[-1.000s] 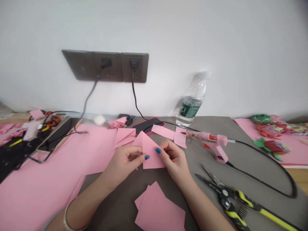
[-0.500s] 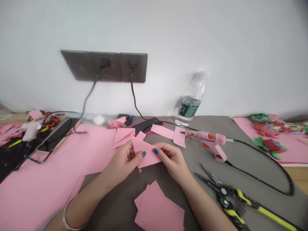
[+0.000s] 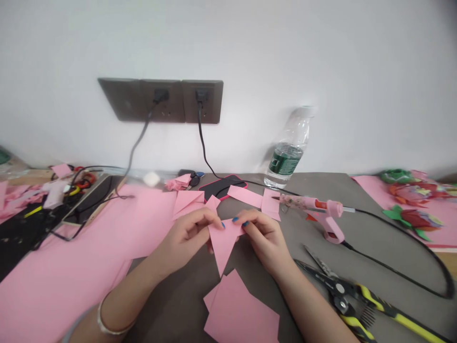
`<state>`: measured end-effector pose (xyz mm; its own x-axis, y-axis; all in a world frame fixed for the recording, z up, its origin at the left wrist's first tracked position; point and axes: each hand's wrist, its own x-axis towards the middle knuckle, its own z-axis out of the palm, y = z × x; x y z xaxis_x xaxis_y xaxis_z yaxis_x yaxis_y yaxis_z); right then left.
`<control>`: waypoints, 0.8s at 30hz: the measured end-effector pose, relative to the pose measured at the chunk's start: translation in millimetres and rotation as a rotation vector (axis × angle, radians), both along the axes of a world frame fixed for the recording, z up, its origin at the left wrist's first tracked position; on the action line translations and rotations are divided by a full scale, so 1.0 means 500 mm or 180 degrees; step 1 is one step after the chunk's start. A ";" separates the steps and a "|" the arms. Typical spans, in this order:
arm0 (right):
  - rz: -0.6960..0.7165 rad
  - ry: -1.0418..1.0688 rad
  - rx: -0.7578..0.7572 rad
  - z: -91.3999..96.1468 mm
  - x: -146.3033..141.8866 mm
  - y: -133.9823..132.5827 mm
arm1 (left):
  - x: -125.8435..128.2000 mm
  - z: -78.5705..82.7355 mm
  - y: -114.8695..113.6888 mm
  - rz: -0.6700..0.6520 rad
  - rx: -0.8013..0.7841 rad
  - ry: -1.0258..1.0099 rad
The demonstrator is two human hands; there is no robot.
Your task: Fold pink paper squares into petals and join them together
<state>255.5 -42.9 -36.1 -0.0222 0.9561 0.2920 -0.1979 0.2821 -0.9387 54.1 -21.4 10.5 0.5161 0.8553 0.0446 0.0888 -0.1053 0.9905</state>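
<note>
Between my two hands is a folded piece of pink paper (image 3: 223,243), its pointed end hanging down toward me. My left hand (image 3: 191,237) pinches its upper left corner, with the thumb and some fingers partly behind the sheet. The upper right corner is pinched by my right hand (image 3: 264,238), thumb and forefinger together. Just below the point lie several loose pink paper squares (image 3: 243,309) on the grey table (image 3: 171,295). Folded pink paper pieces (image 3: 187,202) rest behind my left hand.
Right of my hands lie a pink glue gun (image 3: 326,212) with a looping cord and black-yellow pliers (image 3: 341,288). A water bottle (image 3: 285,159) leans on the wall. Phones (image 3: 228,183), large pink sheets (image 3: 78,267) and paper flowers (image 3: 416,219) surround the work area.
The folded paper has turned so its point faces down toward me. My fingers have shifted to its upper corners. The whole view has moved slightly, so objects appear farther right.
</note>
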 end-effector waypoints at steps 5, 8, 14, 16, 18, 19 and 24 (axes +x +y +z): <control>-0.0245 -0.0525 0.0501 0.004 0.002 -0.006 | 0.000 -0.004 0.000 0.0060 0.0372 0.0407; -0.0399 -0.0689 0.0405 0.009 -0.008 -0.008 | 0.009 -0.011 -0.003 0.0154 0.0186 0.0493; -0.0251 -0.0491 -0.0139 0.004 -0.018 0.001 | 0.017 -0.018 -0.005 0.0253 0.0016 0.0623; -0.0049 -0.0520 -0.0119 0.005 -0.017 0.001 | 0.016 -0.020 -0.007 0.0215 0.0100 0.0701; 0.0142 -0.0651 -0.0088 0.009 -0.016 -0.003 | 0.016 -0.022 -0.011 0.0129 0.0245 0.0849; 0.0216 -0.0748 -0.0073 0.013 -0.016 -0.005 | 0.016 -0.022 -0.013 0.0064 0.0321 0.0927; 0.0587 -0.1123 0.0045 0.025 -0.016 -0.013 | 0.016 -0.015 -0.018 -0.0276 0.0443 0.0987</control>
